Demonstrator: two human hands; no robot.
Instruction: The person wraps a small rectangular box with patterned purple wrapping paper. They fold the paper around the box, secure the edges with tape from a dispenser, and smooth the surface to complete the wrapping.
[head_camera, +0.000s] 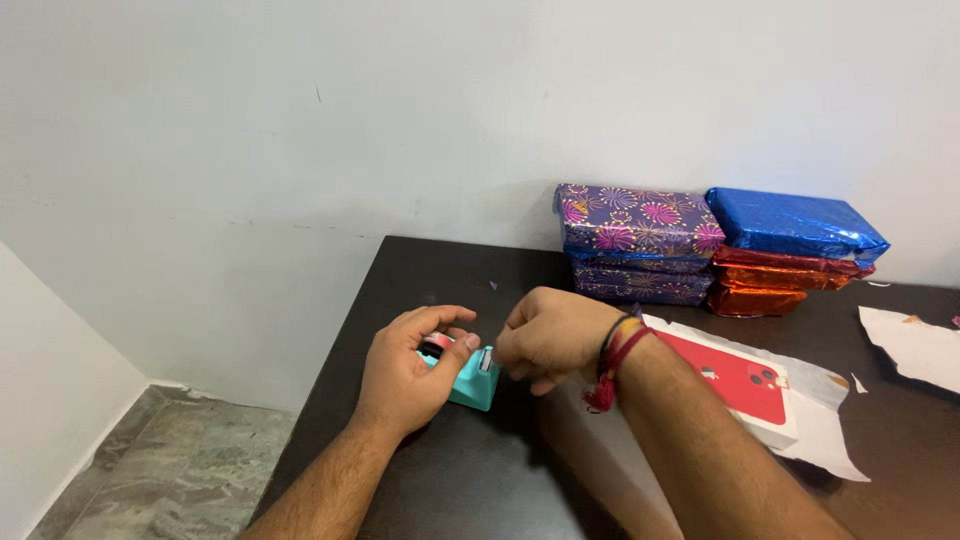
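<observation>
Left hand (405, 375) grips the teal tape dispenser (472, 377) at the table's (440, 480) left edge, right hand (548, 335) pinching at its cutter end. Red phone box (745, 385) sits bare on white paper (825, 420) beside them, nothing folded or taped yet. Four wrapped gifts (715, 245) are stacked behind.

Beyond the hands on the dark counter (420, 500) sit purple patterned wrapped boxes (636, 243), blue (795, 224) and red wrapped boxes (775, 282), nearer right a red phone box (745, 385) on white paper (830, 440).
</observation>
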